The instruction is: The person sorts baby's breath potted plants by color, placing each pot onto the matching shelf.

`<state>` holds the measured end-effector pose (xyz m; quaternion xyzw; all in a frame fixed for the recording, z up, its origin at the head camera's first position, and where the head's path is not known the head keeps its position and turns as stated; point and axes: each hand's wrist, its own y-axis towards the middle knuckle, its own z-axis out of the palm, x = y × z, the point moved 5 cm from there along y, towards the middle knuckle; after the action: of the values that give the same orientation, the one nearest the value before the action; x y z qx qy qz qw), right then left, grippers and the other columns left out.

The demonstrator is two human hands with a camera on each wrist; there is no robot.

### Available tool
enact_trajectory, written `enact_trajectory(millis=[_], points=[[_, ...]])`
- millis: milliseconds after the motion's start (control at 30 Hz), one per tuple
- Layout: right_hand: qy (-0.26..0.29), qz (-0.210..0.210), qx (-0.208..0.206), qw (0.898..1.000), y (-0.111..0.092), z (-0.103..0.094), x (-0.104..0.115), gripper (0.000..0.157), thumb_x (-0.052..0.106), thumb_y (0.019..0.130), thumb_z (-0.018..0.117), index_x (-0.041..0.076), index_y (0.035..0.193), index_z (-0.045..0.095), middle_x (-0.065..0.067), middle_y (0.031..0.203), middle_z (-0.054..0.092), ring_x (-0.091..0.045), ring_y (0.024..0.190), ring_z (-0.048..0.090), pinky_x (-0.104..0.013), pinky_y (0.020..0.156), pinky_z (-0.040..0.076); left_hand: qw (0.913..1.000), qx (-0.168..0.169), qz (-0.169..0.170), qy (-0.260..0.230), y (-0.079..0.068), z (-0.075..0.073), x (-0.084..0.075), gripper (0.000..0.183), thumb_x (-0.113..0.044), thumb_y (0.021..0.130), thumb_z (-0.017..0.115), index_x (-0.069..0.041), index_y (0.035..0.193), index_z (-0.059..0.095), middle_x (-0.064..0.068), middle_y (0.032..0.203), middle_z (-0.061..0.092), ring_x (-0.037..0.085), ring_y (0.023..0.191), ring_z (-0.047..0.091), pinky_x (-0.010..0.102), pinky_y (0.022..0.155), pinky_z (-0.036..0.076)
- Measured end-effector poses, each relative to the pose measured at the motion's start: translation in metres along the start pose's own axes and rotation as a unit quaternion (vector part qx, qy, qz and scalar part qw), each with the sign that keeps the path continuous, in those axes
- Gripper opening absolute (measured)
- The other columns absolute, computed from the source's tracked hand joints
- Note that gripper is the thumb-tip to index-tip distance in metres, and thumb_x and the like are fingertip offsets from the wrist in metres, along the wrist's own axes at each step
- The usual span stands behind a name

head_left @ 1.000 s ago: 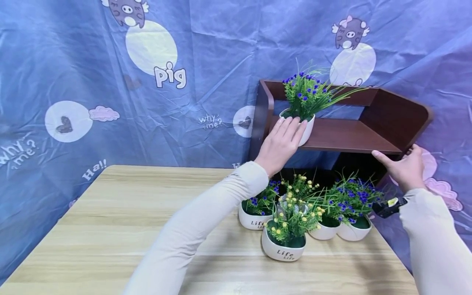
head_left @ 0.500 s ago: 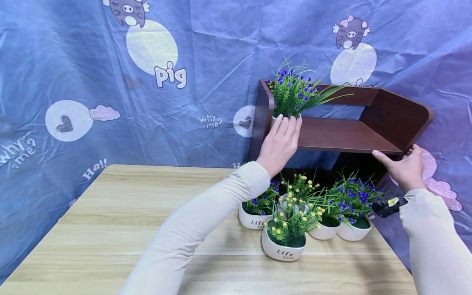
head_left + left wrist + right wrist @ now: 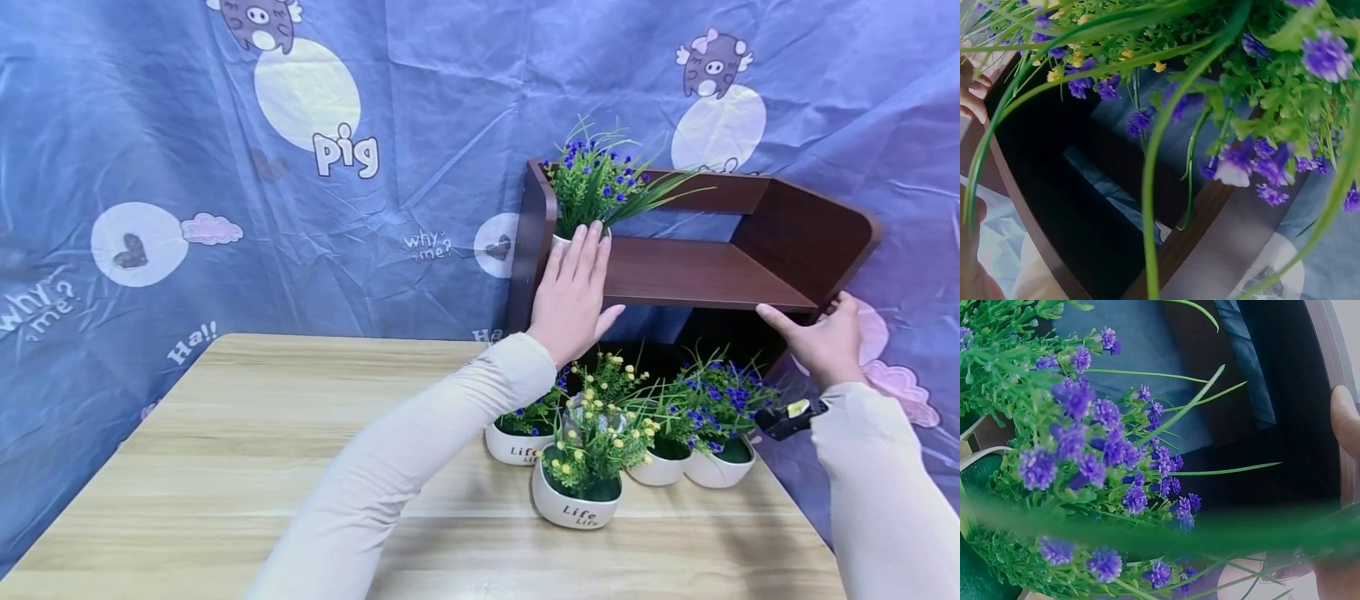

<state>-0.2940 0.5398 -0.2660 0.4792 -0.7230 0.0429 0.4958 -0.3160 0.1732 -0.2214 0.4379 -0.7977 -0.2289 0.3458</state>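
Note:
On the upper board of a dark brown two-tier shelf (image 3: pixel 705 271), a potted plant (image 3: pixel 592 183) with purple-blue flowers stands upright by the left side panel. My left hand (image 3: pixel 572 296) lies against the front of its white pot, fingers straight and thumb spread; the hand hides most of the pot. My right hand (image 3: pixel 825 337) grips the shelf's right side, thumb at the front edge and fingers partly hidden behind the panel. In the right wrist view a thumb (image 3: pixel 1344 422) presses on the panel edge. Purple flowers (image 3: pixel 1329 56) and grass blades fill much of the left wrist view.
Below, on the wooden table (image 3: pixel 262 467), a yellow-flowered plant in a white "Life" pot (image 3: pixel 576 510) stands foremost. A purple-flowered pot (image 3: pixel 517 450) is behind it to the left; two more, a white pot (image 3: pixel 660 471) and a purple-flowered plant (image 3: pixel 720 400), stand right.
The purple-flowered plant has shifted left along the upper board to the side panel. My left hand has moved with it, and its fingers have straightened. My right hand stays in place.

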Motion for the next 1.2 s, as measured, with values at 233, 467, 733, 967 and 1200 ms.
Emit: enact_trajectory(millis=[233,467,733,967,1200], points=[[0.0,-0.009,-0.003,1.0,0.007,0.001,-0.008,0.083,0.042,0.069,0.072,0.024,0.134,0.023,0.012,0.117,0.04,-0.01,0.117,0.037,-0.024,0.1,0.028,0.9993,0.015,-0.015,-0.031,0.0,0.001,0.003,0.087,-0.066,0.085,0.023,-0.006,0.143,-0.004,0.015,0.146,-0.014,0.028,0.134,-0.011,0.044,0.108,-0.003],[0.012,-0.013,0.0,1.0,0.013,0.003,-0.018,0.083,0.038,0.069,0.073,0.024,0.134,0.024,0.013,0.116,0.04,-0.007,0.115,0.038,-0.021,0.098,0.028,0.9996,0.002,-0.012,-0.026,-0.003,0.002,0.005,0.086,-0.066,0.085,0.022,-0.008,0.143,-0.003,0.013,0.147,-0.012,0.026,0.135,-0.008,0.043,0.108,-0.004],[0.017,-0.018,0.005,1.0,0.016,0.002,-0.019,0.083,0.038,0.069,0.073,0.023,0.134,0.024,0.015,0.113,0.039,-0.009,0.115,0.038,-0.027,0.101,0.027,1.0,0.004,0.009,0.003,-0.009,0.003,0.006,0.084,-0.065,0.086,0.021,-0.008,0.143,-0.003,0.011,0.148,-0.012,0.025,0.135,-0.01,0.045,0.107,-0.005],[0.025,-0.02,0.008,0.999,0.014,0.002,-0.017,0.082,0.035,0.069,0.074,0.023,0.134,0.026,0.013,0.116,0.04,-0.008,0.116,0.038,-0.026,0.101,0.026,0.9996,0.017,0.008,0.023,-0.011,0.006,0.007,0.085,-0.066,0.086,0.019,-0.007,0.143,-0.003,0.009,0.148,-0.01,0.023,0.135,-0.008,0.045,0.108,-0.004],[0.008,0.0,0.011,1.0,-0.013,-0.002,0.016,0.08,0.037,0.072,0.071,0.02,0.135,0.024,0.011,0.114,0.041,-0.009,0.117,0.037,-0.024,0.101,0.026,0.9996,0.024,0.002,0.011,-0.011,0.008,0.006,0.087,-0.066,0.085,0.023,-0.006,0.143,0.0,0.01,0.148,-0.009,0.023,0.135,-0.008,0.045,0.107,-0.006]])
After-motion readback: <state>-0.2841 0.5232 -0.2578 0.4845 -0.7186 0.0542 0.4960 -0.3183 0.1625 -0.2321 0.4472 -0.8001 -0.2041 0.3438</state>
